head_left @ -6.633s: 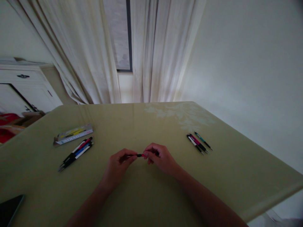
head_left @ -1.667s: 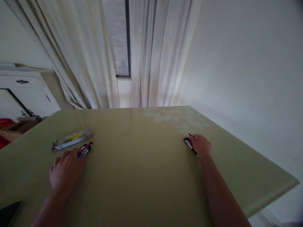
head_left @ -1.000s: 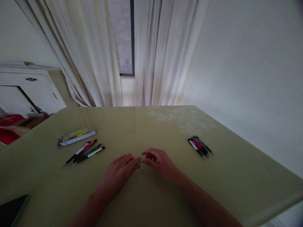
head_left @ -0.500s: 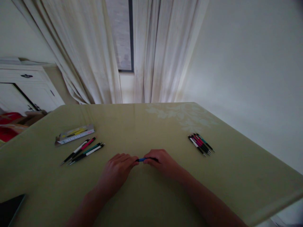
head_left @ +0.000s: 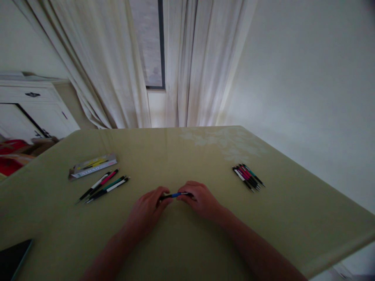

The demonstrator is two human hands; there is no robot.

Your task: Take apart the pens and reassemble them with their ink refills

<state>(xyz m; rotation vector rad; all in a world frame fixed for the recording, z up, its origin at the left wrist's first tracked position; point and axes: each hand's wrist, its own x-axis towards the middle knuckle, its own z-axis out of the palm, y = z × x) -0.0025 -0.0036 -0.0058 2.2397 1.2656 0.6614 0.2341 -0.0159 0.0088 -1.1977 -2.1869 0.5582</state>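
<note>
A blue and black pen [head_left: 175, 194] is held crosswise between my two hands, above the middle of the table's near part. My left hand [head_left: 149, 203] is closed around its black left end, between thumb and fingers. The right end is pinched by my right hand [head_left: 199, 197], whose fingers hide part of it. To the left of my left hand lie several pens [head_left: 113, 186] with white, pink and green barrels. A close row of similar pens [head_left: 247, 177] lies to the right of my right hand.
An open flat box [head_left: 93, 166] with yellow pens pictured on it lies behind the left pens. A dark flat device [head_left: 14, 257] shows at the lower left on the pale green tablecloth [head_left: 175, 156]. Curtains [head_left: 105, 66] and a white cabinet [head_left: 41, 105] stand beyond.
My left fingers have loosened and shifted slightly, so more of the pen's black left end shows. The pen's right end is tilted up a little more. The other pens have stayed put.
</note>
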